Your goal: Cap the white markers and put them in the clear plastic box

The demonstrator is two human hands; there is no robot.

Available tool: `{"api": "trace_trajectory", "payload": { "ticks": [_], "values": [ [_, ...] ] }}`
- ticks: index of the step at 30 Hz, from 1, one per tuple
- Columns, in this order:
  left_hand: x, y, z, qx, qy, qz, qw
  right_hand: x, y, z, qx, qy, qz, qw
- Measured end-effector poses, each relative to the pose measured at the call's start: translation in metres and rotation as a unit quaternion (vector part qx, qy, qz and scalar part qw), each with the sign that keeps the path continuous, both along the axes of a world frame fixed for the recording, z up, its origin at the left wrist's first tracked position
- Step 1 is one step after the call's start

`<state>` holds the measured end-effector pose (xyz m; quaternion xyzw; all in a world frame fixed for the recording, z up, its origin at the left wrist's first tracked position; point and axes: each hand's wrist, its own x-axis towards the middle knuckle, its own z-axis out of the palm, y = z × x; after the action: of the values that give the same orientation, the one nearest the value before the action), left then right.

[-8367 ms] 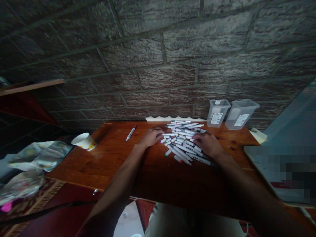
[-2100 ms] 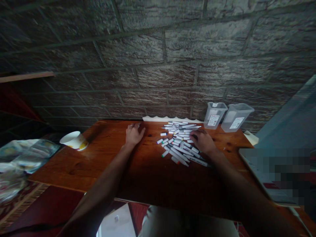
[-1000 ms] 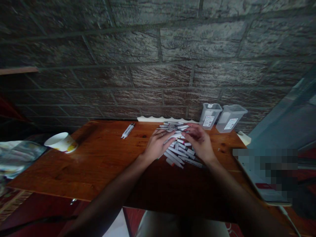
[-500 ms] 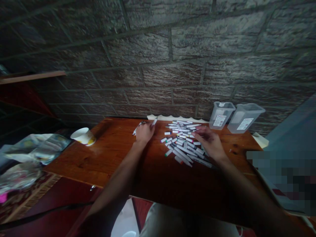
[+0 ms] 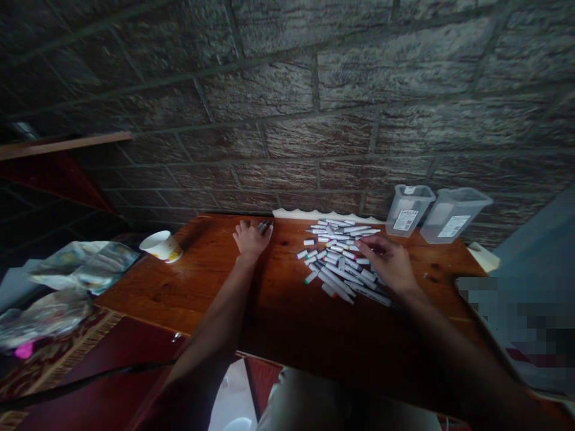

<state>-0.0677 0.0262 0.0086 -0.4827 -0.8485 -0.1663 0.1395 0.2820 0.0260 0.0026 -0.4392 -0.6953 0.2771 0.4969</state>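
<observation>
Left hand (image 5: 251,237), fingers parted, rests at markers (image 5: 264,227) on the tabletop (image 5: 193,284), presumably steadying them apart from the heap (image 5: 342,264); right hand (image 5: 390,258) curls at the heap's right edge, probably for close reach. Whether either hand grips anything cannot be told.

At centre-left of the frame, my left hand (image 5: 251,240) lies over slim grey-and-white markers (image 5: 263,227), grip partly hidden. Right of centre, my right hand (image 5: 390,261) borders a loose heap of white, coloured-cap markers (image 5: 338,276). Translucent plastic bin (image 5: 409,211) upright, right; white, yellow-patterned paper cup (image 5: 158,245), left, on the reddish-brown wooden table (image 5: 179,287).
</observation>
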Motion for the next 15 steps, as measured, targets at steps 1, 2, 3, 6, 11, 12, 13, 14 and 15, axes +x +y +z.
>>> {"api": "trace_trajectory", "payload": {
  "ticks": [1, 2, 3, 6, 11, 12, 13, 14, 15],
  "values": [
    [-0.004, 0.001, -0.001, 0.006, -0.016, -0.004, 1.000, 0.000, 0.000, 0.000, 0.002, -0.004, -0.005, 1.000],
    [-0.009, 0.002, -0.002, 0.002, -0.037, -0.017, 0.999, 0.001, 0.000, 0.000, 0.005, -0.008, -0.009, 1.000],
    [-0.013, 0.004, -0.003, -0.007, -0.061, -0.036, 0.997, 0.001, 0.001, 0.000, 0.006, -0.011, -0.013, 1.000],
    [-0.022, 0.011, -0.006, -0.026, -0.099, -0.081, 0.991, 0.003, 0.002, 0.000, 0.004, -0.024, -0.024, 0.999],
    [-0.027, 0.015, -0.008, -0.036, -0.102, -0.098, 0.989, 0.004, 0.003, 0.001, -0.001, -0.043, -0.023, 0.999],
    [-0.028, 0.015, -0.008, -0.037, -0.103, -0.097, 0.989, 0.004, 0.003, 0.000, 0.001, -0.045, -0.023, 0.999],
    [-0.028, 0.015, -0.008, -0.037, -0.103, -0.095, 0.989, 0.004, 0.003, 0.000, 0.002, -0.046, -0.023, 0.999],
    [-0.029, 0.014, -0.008, -0.038, -0.104, -0.094, 0.989, 0.004, 0.003, 0.000, 0.001, -0.047, -0.023, 0.999],
    [-0.029, 0.014, -0.008, -0.038, -0.104, -0.092, 0.989, 0.004, 0.004, -0.001, -0.001, -0.046, -0.023, 0.999]
  ]
}}
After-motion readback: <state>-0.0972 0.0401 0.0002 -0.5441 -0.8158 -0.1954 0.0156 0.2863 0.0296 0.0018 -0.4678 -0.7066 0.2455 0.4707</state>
